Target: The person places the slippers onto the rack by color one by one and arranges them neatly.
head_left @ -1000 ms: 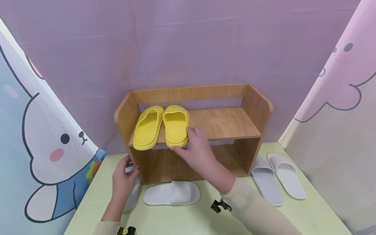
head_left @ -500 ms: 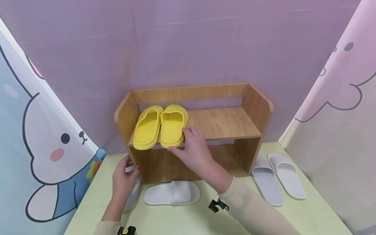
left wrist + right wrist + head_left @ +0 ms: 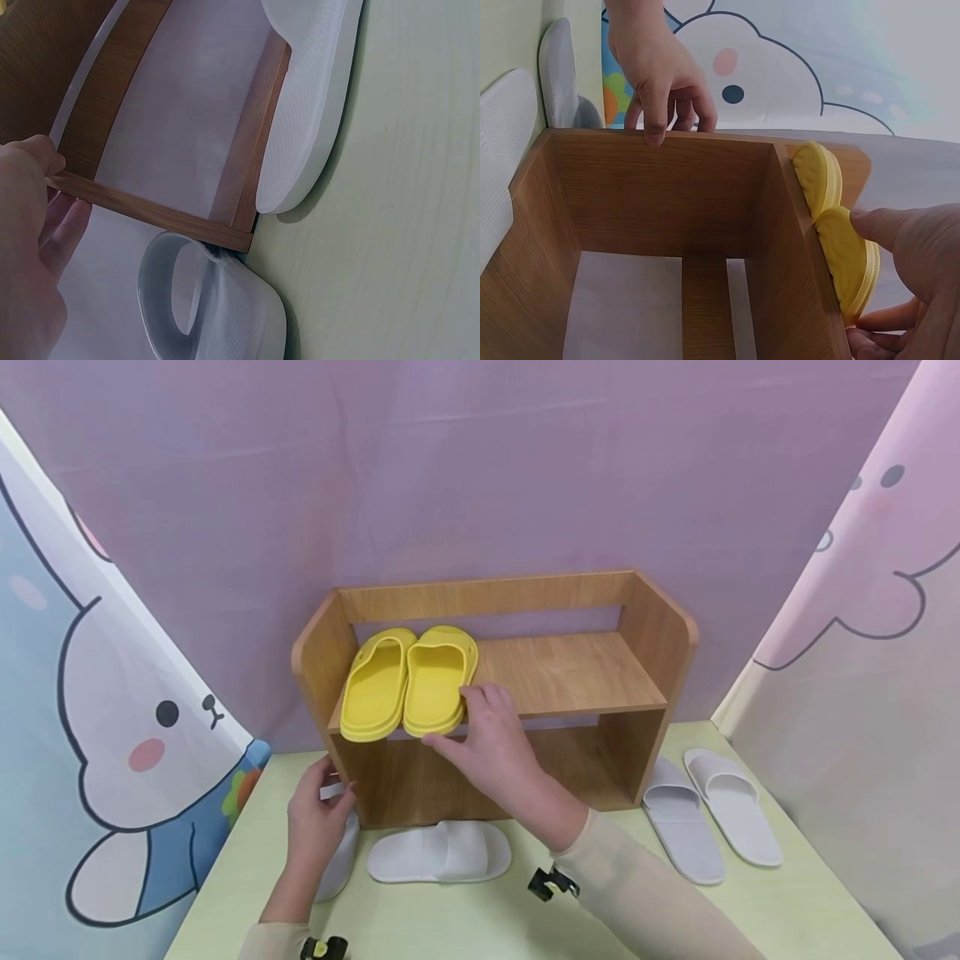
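- Yellow clogs (image 3: 372,700) have behind them the biggest thing in view, a purple backdrop (image 3: 480,468), with cartoon-printed panels (image 3: 123,714) flanking it on both sides.
- A pale green tabletop (image 3: 450,922) spreads out below and bears everything else.
- A two-level wooden rack (image 3: 566,672) stands upright on it, in front of the backdrop.
- Beige sleeves (image 3: 645,885) cover the person's forearms.
- Around the rack, the front slipper (image 3: 438,852) lies crosswise just before it; the left slipper (image 3: 341,864) lies by its left side, partly hidden in the head view; the right slippers (image 3: 682,827) lie side by side at its other end.
- The clogs sit next to each other, touching, at the left end of the upper shelf, toes to the back, heels reaching past the front edge.
- The right hand (image 3: 498,743) pinches the right clog (image 3: 437,685) near its heel, thumb at the heel, fingers along its right side.
- The left hand (image 3: 318,814) grips the rack's left side panel, thumb inside, fingers outside.
- Small black devices (image 3: 553,883) sit at the wrists.
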`<state>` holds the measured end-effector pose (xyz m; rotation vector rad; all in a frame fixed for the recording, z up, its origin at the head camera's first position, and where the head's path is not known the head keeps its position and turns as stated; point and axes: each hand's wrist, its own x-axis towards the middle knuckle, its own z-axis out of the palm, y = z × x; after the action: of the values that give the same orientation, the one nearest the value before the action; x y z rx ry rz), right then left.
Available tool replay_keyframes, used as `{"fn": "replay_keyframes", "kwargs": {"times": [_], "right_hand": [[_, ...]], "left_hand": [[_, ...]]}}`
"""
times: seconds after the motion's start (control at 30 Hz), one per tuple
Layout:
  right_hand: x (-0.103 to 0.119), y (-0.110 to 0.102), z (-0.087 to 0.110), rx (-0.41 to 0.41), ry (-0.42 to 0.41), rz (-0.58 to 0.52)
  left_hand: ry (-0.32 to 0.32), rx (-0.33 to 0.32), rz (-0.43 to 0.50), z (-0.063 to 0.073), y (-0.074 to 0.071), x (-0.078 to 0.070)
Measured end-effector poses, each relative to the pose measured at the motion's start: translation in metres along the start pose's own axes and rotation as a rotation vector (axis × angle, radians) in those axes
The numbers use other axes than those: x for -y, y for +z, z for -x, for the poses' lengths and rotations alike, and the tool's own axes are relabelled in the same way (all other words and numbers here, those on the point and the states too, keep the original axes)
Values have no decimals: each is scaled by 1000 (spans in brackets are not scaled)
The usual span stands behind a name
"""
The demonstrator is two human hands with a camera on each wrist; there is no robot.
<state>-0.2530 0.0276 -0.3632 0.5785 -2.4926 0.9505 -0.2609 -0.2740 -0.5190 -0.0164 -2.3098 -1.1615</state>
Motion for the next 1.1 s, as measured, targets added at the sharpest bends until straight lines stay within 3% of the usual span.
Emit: {"fn": "replay_keyframes", "kwargs": {"times": [0.87, 1.1], "right_hand": [[-3, 4, 1, -20, -8, -13], [-7, 0, 6, -35, -78, -60]], "left_hand": [[-9, 7, 7, -2, 0, -1], [-8, 9, -7, 0, 0, 1]]}}
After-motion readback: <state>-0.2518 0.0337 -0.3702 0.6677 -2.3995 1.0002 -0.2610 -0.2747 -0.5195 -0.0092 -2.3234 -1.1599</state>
